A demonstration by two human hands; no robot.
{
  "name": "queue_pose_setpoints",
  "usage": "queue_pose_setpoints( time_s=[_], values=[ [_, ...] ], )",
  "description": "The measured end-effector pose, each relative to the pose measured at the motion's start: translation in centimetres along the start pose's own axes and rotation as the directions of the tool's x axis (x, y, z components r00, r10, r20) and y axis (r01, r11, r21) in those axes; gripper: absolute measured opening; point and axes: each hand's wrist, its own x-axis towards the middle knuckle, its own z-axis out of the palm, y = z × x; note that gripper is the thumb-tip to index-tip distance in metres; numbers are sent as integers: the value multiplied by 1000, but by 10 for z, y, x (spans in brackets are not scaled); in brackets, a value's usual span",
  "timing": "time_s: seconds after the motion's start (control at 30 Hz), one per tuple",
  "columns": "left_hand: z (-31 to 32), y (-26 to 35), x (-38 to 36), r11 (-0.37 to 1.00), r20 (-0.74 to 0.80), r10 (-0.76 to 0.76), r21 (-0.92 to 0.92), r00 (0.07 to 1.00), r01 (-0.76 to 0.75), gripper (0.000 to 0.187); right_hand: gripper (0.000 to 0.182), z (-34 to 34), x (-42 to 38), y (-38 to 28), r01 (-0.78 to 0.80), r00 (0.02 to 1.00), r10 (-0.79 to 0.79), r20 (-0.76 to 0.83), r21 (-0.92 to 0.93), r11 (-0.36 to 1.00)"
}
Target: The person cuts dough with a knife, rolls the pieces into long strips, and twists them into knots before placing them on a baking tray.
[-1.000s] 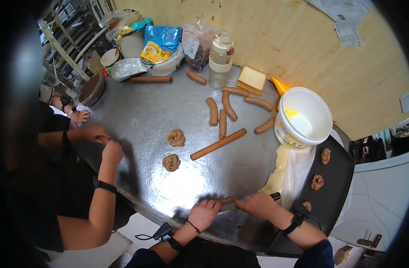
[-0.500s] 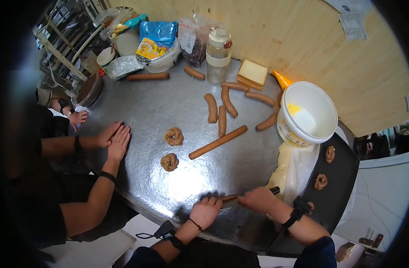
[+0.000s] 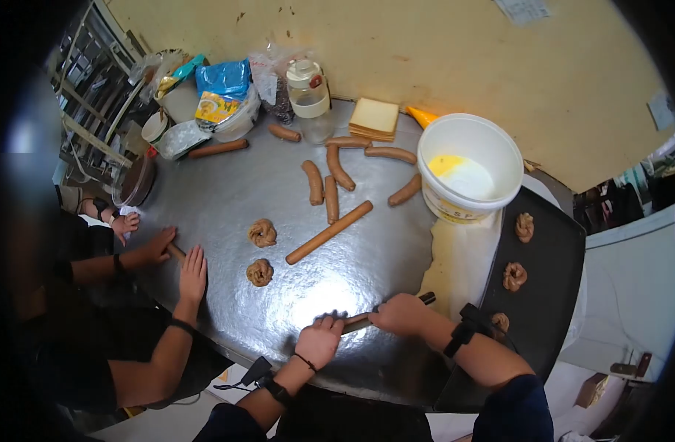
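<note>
My right hand (image 3: 400,314) is closed around a dark-handled tool (image 3: 427,298) like a knife, whose black end sticks out on the right. The tool's other part lies low over the metal table (image 3: 227,295) and points at my left hand. Curled fingers of my left hand (image 3: 319,344) press on a brown dough piece (image 3: 345,324), mostly hidden beneath them. Two twisted dough rings (image 3: 262,233) and a long brown roll (image 3: 330,232) lie beyond my hands.
A co-worker's hands (image 3: 192,272) rest at the left, one on a brown roll. Several shorter rolls (image 3: 339,168), a bottle (image 3: 309,103), bread slices (image 3: 374,118) and a white bucket (image 3: 471,169) stand farther back. A black tray (image 3: 547,265) with dough twists is at the right.
The view has shifted, so most things sit farther left. The co-worker's hands have moved apart, with a brown roll now showing between them. My hands keep nearly the same grip.
</note>
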Motion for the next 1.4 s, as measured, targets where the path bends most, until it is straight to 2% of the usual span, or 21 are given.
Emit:
queue_pose_setpoints(
  time_s=[0.07, 0.27, 0.33, 0.4, 0.43, 0.5, 0.53, 0.57, 0.63, 0.7, 0.73, 0.8, 0.83, 0.97, 1.03, 1.17, 1.23, 1.27, 1.33, 1.37, 1.4],
  values=[
    [1, -4, 0, 999, -20, 11, -49, 1000, -12, 29, 18, 0, 5, -3, -23, 999, 25, 26, -54, 998],
    [5, 7, 11, 996, -34, 44, -79, 998, -46, 32, 21, 11, -8, 4, -222, 973, 222, 66, -2, 975],
    [19, 17, 29, 970, -120, 122, -196, 985, -144, 31, 21, -8, -28, 6, -262, 963, 262, 59, -15, 965],
    [30, 31, 52, 946, -140, 166, -257, 976, -198, 33, 19, -49, -55, 1, -255, 959, 263, 102, -83, 963],
    [31, 40, 65, 948, -61, 176, -259, 983, -186, 35, 19, -54, -67, 4, -257, 959, 267, 97, -102, 961],
    [32, 59, 91, 930, -60, 212, -294, 975, -220, 37, 16, -62, -89, 7, -327, 927, 362, 103, -253, 910],
    [29, 67, 99, 911, -42, 247, -330, 968, -246, 39, 16, -67, -98, 1, -329, 926, 364, 96, -268, 906],
    [26, 75, 102, 911, -60, 250, -325, 966, -256, 39, 15, -74, -108, -7, -398, 894, 441, 80, -313, 863],
    [10, 95, 91, 861, -431, 130, -397, 893, -317, 42, 14, -84, -126, -23, -463, 855, 516, 57, -366, 807],
    [-10, 100, 62, 853, -432, 80, -436, 898, -286, 46, 15, -81, -140, -40, -630, 768, 638, -53, -242, 738],
    [-14, 96, 47, 843, -420, 31, -476, 907, -250, 49, 15, -75, -142, -48, -630, 768, 638, -55, -242, 738],
    [3, 73, 12, 840, -486, 92, -430, 869, -330, 45, 18, -56, -143, -66, -749, 654, 729, -201, -41, 661],
    [9, 60, -6, 847, -436, 111, -429, 893, -314, 44, 23, -23, -142, -56, -735, 649, 728, -221, 66, 675],
    [21, 16, -63, 879, -313, 127, -405, 941, -253, 41, 27, 3, -102, -86, -782, 554, 815, -166, 232, 579],
    [25, 3, -80, 909, -241, 52, -391, 969, -146, 41, 33, 25, -81, -91, -792, 494, 855, -160, 324, 518],
    [12, -3, -85, 942, -215, 42, -318, 976, -111, 48, 39, 81, -41, -85, -790, 471, 848, -242, 313, 528],
    [16, -9, -79, 950, -252, 80, -274, 964, -151, 50, 37, 91, -28, -84, -785, 443, 789, -426, 242, 571],
    [19, -12, -75, 956, -289, 116, -227, 950, -185, 51, 37, 94, -25, -80, -785, 442, 789, -427, 242, 571],
    [19, -16, -70, 955, -276, 109, -238, 955, -178, 53, 31, 88, -18, -78, -703, 534, 632, -562, 120, 701],
    [19, -18, -68, 953, -260, 104, -249, 960, -170, 54, 31, 88, -12, -79, -702, 534, 630, -564, 118, 702],
    [20, -20, -66, 953, -263, 103, -250, 959, -171, 54, 25, 88, -4, -80, -617, 590, 558, -583, 120, 778]
  ],
)
